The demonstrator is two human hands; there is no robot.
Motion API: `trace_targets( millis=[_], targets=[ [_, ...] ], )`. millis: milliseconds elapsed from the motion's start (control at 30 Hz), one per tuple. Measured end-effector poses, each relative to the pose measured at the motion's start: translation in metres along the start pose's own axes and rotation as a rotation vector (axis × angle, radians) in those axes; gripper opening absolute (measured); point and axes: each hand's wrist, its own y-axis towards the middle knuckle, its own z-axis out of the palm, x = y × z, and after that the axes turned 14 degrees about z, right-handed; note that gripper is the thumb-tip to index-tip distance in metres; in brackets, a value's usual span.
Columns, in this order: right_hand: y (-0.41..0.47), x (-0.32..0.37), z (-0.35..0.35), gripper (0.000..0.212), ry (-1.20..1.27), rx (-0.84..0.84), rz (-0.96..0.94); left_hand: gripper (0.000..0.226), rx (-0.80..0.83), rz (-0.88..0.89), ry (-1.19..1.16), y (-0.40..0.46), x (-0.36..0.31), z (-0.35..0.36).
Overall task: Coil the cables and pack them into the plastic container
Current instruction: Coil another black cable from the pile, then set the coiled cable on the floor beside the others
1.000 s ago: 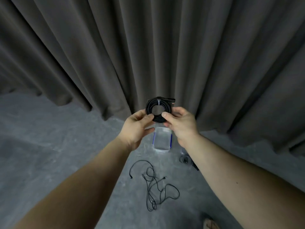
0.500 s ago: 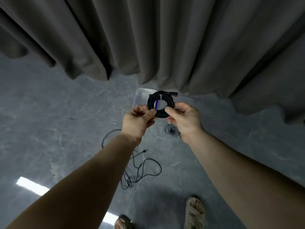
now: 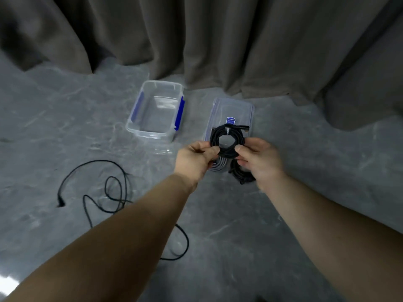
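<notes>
A black cable coiled into a ring [image 3: 226,140] is held up in front of me. My left hand [image 3: 196,159] pinches its left side and my right hand [image 3: 258,159] pinches its right side. The clear plastic container [image 3: 156,110] with blue clips sits open and empty on the grey floor, to the upper left of my hands. Its clear lid [image 3: 231,112] lies flat to the right of it, behind the coil. A loose black cable [image 3: 113,188] sprawls uncoiled on the floor at the left, partly under my left forearm.
Under my hands lie a grey-white coiled cable [image 3: 218,165] and another black coiled cable [image 3: 239,174], both partly hidden. A dark curtain [image 3: 218,40] hangs along the back and bulges forward at the right.
The camera has tilted down, so the container, lid and floor cables now show in full. The coil stays held between both hands, a little lower relative to the floor things.
</notes>
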Motion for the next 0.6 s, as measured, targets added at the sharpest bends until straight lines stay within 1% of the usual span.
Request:
trace_targets(
  millis=[100, 200, 267, 400, 500, 600],
  targets=[
    [0.027, -0.056, -0.015, 0.014, 0.025, -0.079, 0.032, 0.02, -0.015, -0.051, 0.048, 0.001, 0.057, 0.008],
    [0.043, -0.092, -0.032, 0.018, 0.023, -0.147, 0.06, 0.005, 0.044, -0.078, 0.121, 0.001, 0.096, 0.016],
    [0.055, -0.097, -0.041, 0.018, 0.022, -0.17, 0.051, 0.005, 0.06, -0.073, 0.129, 0.008, 0.105, 0.025],
    [0.078, -0.091, -0.055, 0.015, 0.025, -0.185, 0.006, 0.021, 0.052, -0.062, 0.082, 0.025, 0.104, 0.05],
    [0.096, -0.093, -0.064, 0.014, -0.022, -0.2, 0.001, 0.022, 0.052, -0.057, 0.119, 0.036, 0.115, 0.062],
    [0.117, -0.105, -0.069, 0.02, -0.066, -0.239, 0.014, 0.021, 0.042, -0.071, 0.165, 0.044, 0.132, 0.067]
  ],
)
